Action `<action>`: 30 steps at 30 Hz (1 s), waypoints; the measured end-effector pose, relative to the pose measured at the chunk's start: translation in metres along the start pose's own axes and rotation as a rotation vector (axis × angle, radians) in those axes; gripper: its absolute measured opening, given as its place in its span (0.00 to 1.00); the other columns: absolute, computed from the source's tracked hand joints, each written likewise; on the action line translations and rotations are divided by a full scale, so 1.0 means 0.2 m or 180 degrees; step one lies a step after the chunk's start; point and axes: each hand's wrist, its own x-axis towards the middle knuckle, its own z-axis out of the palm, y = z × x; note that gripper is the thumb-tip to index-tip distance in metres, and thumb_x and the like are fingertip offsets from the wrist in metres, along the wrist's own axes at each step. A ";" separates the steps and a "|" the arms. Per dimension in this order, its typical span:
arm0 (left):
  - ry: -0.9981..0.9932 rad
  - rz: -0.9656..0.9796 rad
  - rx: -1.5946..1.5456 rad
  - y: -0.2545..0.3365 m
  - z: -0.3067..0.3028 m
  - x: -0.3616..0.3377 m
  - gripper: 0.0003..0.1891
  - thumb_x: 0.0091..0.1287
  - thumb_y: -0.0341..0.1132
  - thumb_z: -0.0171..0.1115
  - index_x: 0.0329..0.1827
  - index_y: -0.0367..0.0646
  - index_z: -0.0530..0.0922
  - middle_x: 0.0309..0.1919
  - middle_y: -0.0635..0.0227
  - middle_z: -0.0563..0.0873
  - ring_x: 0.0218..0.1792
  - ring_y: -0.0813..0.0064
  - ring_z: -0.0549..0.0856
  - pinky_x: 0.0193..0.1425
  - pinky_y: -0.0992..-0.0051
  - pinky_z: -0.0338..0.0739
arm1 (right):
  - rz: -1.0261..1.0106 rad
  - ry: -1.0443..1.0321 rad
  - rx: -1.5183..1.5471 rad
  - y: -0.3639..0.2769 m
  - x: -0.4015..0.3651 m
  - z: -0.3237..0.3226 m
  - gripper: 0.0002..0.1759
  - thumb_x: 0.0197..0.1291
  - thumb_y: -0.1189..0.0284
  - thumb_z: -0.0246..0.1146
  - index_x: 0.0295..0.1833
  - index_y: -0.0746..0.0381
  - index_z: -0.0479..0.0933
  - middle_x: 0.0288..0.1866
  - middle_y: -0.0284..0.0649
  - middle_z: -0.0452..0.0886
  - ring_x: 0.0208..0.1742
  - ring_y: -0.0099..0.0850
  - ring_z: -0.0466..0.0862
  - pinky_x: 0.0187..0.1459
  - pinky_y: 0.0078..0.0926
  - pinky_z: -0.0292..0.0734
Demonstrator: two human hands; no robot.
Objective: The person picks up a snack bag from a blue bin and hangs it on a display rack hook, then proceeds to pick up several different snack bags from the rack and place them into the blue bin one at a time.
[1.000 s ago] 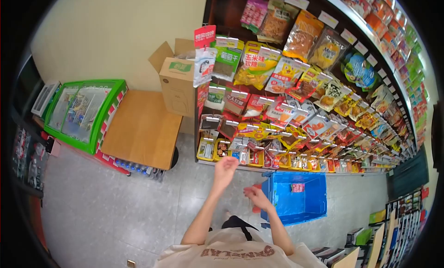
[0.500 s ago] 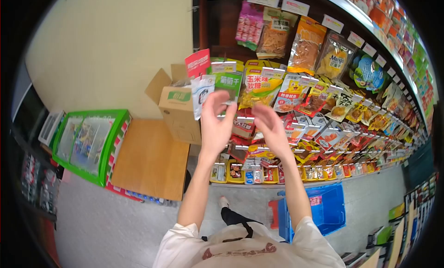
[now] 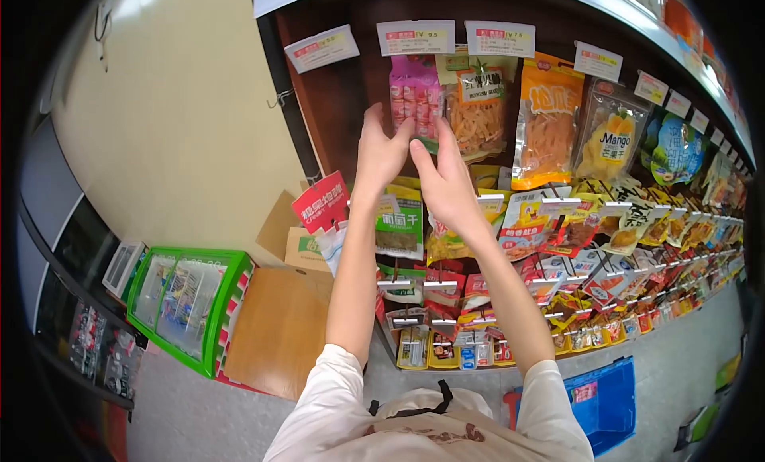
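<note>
Both of my hands are raised in front of the top row of hanging snacks. My left hand [image 3: 382, 153], thumb apart from its fingers, is just below and left of a pink snack bag [image 3: 415, 97] printed with red-and-white pieces. My right hand [image 3: 448, 179] reaches up at the bag's lower right corner, its thumb and fingers apart and its fingertips overlapping the bag's bottom edge in this view. Right beside the pink bag hangs a clear bag of brown shreds [image 3: 478, 111]. Below my hands is a green pouch [image 3: 401, 223].
An orange bag [image 3: 548, 119] and a dried mango pouch [image 3: 610, 135] hang farther right, above more rows of snacks. A blue basket [image 3: 602, 406] stands on the floor at my right. At left are a green-framed freezer [image 3: 191, 303], a wooden tabletop [image 3: 275, 334] and a cardboard box [image 3: 307, 249].
Both hands have moved up from the second row of snacks to the pink bag in the top row. The view has tilted upward, showing more of the top shelf and its price tags.
</note>
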 end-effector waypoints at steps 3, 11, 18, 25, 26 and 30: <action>-0.0246 -0.0169 -0.0410 0.05 -0.02 0.02 0.31 0.65 0.39 0.68 0.65 0.26 0.69 0.57 0.43 0.81 0.57 0.59 0.83 0.60 0.66 0.77 | -0.0088 0.0182 -0.0209 0.03 0.02 0.04 0.41 0.72 0.57 0.56 0.75 0.78 0.52 0.77 0.67 0.54 0.80 0.53 0.55 0.78 0.41 0.50; -0.0172 -0.0147 -0.0475 0.08 -0.05 0.03 0.20 0.69 0.37 0.65 0.54 0.27 0.76 0.42 0.56 0.86 0.42 0.73 0.85 0.45 0.74 0.79 | -0.0256 0.0663 0.0448 0.09 0.07 0.06 0.34 0.66 0.64 0.64 0.68 0.77 0.61 0.59 0.60 0.71 0.59 0.49 0.75 0.63 0.42 0.69; -0.0070 -0.0257 -0.0546 0.17 -0.10 -0.01 0.16 0.72 0.35 0.62 0.51 0.28 0.75 0.43 0.56 0.86 0.42 0.75 0.84 0.45 0.75 0.79 | -0.0134 0.0768 0.0467 0.01 0.10 0.03 0.29 0.65 0.66 0.65 0.63 0.75 0.68 0.53 0.54 0.73 0.53 0.43 0.77 0.58 0.36 0.72; -0.0006 -0.0390 -0.0991 0.17 -0.11 -0.06 0.16 0.73 0.36 0.61 0.53 0.30 0.73 0.43 0.57 0.84 0.42 0.77 0.83 0.45 0.76 0.78 | -0.0352 0.0993 0.0787 0.02 0.09 0.06 0.25 0.61 0.70 0.67 0.58 0.71 0.69 0.50 0.52 0.74 0.50 0.42 0.79 0.54 0.36 0.74; -0.0033 -0.0426 -0.1199 0.17 -0.12 -0.07 0.16 0.74 0.36 0.61 0.53 0.30 0.72 0.43 0.58 0.84 0.42 0.78 0.82 0.45 0.76 0.77 | -0.0305 0.0949 0.1222 0.02 0.09 0.07 0.24 0.61 0.72 0.67 0.57 0.71 0.68 0.50 0.52 0.75 0.50 0.41 0.80 0.53 0.35 0.75; -0.0085 -0.0515 -0.1728 0.20 -0.14 -0.10 0.15 0.74 0.35 0.60 0.54 0.32 0.71 0.45 0.60 0.83 0.44 0.79 0.82 0.47 0.78 0.77 | -0.0219 0.0847 0.1587 -0.10 0.05 0.07 0.22 0.59 0.75 0.67 0.56 0.70 0.68 0.49 0.50 0.76 0.48 0.37 0.81 0.50 0.32 0.77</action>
